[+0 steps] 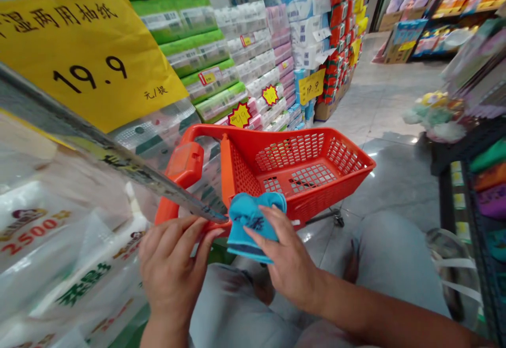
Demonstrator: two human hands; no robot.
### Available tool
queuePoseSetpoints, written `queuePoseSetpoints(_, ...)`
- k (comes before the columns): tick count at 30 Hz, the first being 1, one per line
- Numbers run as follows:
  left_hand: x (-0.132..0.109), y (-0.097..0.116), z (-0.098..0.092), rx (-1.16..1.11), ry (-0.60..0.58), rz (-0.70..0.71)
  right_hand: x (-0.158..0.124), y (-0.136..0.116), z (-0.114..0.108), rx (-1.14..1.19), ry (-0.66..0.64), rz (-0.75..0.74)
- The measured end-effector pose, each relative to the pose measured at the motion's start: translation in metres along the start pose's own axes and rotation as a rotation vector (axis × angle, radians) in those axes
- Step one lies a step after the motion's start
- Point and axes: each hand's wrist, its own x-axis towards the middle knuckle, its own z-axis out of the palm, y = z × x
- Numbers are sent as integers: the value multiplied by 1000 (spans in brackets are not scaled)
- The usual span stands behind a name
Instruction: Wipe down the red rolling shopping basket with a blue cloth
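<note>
My right hand grips a folded blue cloth item with a dark lower band, fingers spread over its front. The item looks like a packaged pair of socks, though the picture does not settle this. My left hand is beside it, fingers apart and tips reaching its left edge, with nothing visibly held. Just beyond both hands stands a red-orange plastic shopping trolley basket. Its handle runs close to my left fingertips. The blue item hides part of the basket's near rim.
Large plastic-wrapped tissue packs and a metal shelf strip crowd the left. A yellow price sign hangs above them. Stacked paper goods stand ahead. A dark rack lines the right, beside a tiled aisle floor.
</note>
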Motion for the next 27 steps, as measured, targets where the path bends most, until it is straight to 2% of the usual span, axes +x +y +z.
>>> queuePoseSetpoints(2,4,5,-2,15,-35,32,-4,2,6,58,46,-90)
queuePoseSetpoints(4,7,12,-3,52,-47,68,-15,20,7,49,100,-71)
queuePoseSetpoints(7,11,26,-4,107,-36,69,-44,47,6,2,120,167)
queuePoseSetpoints(9,13,38,-3,133,-35,52,-60,48,9,16,96,319)
queuePoseSetpoints(11,16,48,-2,161,-39,39,-68,38,16,63,61,395)
queuePoseSetpoints(14,19,58,-2,198,-50,35,-68,30,27,137,47,384)
queuePoseSetpoints(16,20,61,-2,210,-50,52,-69,39,31,169,64,392)
queuePoseSetpoints(19,23,60,-4,209,-44,95,-70,54,33,160,107,501)
queuePoseSetpoints(21,25,57,-5,211,-61,120,-66,54,31,152,131,555)
queuePoseSetpoints(25,31,53,-6,234,-122,143,-52,44,31,197,96,509)
queuePoseSetpoints(27,33,53,-7,265,-157,144,-51,50,36,237,106,516)
